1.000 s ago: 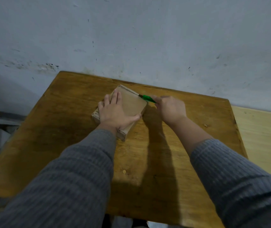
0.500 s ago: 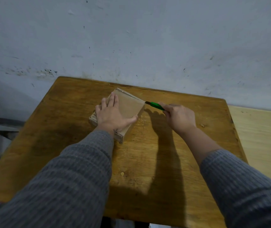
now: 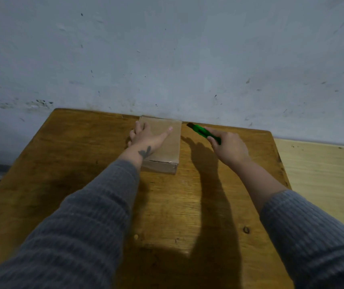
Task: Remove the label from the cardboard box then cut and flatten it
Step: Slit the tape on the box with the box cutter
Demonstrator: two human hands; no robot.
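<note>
Cardboard box: plain brown, closed and lying flat near the far edge of the wooden table, its far end close to the wall; the long sides run straight away from the person. A strip of glossy tape shows along its near side face. No label shows on the faces in view.
Left hand: palm down on the top of the box, towards its left side; the thumb is stretched out to the right across the lid, and the other fingers are close together and curl over the far left edge. A dark tattoo marks the wrist.
Right hand: to the right of the box and apart from it, fingers wrapped round the handle of a green utility knife.
Utility knife: its dark tip points up and left towards the far right corner of the box, just short of it, not touching.
Sleeves: both forearms in grey ribbed knit, the right one pushed further up.
Table: worn, with dark shadows of both arms across it; a paler wooden surface adjoins it on the right.
</note>
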